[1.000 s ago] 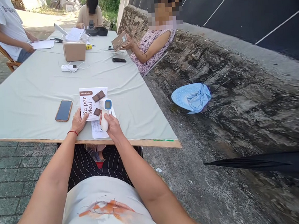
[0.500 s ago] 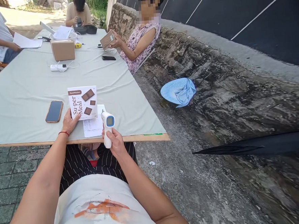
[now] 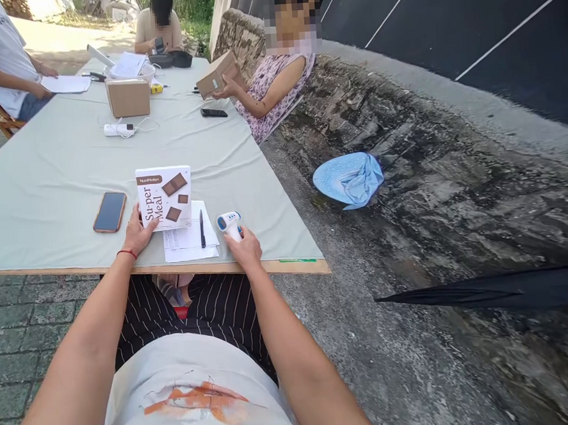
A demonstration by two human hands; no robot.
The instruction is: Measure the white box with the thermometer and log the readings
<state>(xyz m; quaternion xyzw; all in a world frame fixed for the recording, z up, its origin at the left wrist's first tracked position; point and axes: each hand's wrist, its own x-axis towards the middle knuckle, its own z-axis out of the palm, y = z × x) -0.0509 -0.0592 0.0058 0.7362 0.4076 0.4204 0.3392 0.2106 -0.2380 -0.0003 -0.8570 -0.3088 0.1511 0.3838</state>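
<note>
My left hand (image 3: 139, 233) grips the lower left corner of a white box (image 3: 170, 199) with brown squares and "Su-per Meal" printed on it; the box is tilted up toward me. In my right hand (image 3: 247, 247) is a white and blue infrared thermometer (image 3: 229, 225), held by its handle low over the table to the right of the papers. Its head is turned to the left. Printed sheets (image 3: 190, 251) lie between my hands, partly behind the box, and a black pen (image 3: 201, 229) rests on them. Left of the box lies a phone (image 3: 109, 212) in an orange case.
Farther up the cloth-covered table (image 3: 62, 200) stand a brown carton (image 3: 128, 97), a white device with a cable (image 3: 118, 130) and a dark phone (image 3: 214, 113). A person at the right holds another carton (image 3: 218, 74). Two more people sit beyond. A blue hat (image 3: 348, 179) lies off the table's right side.
My right hand has carried the thermometer right and forward, from the table edge to over the cloth, turning it on its side. The pen is now uncovered. The person at right has turned their carton.
</note>
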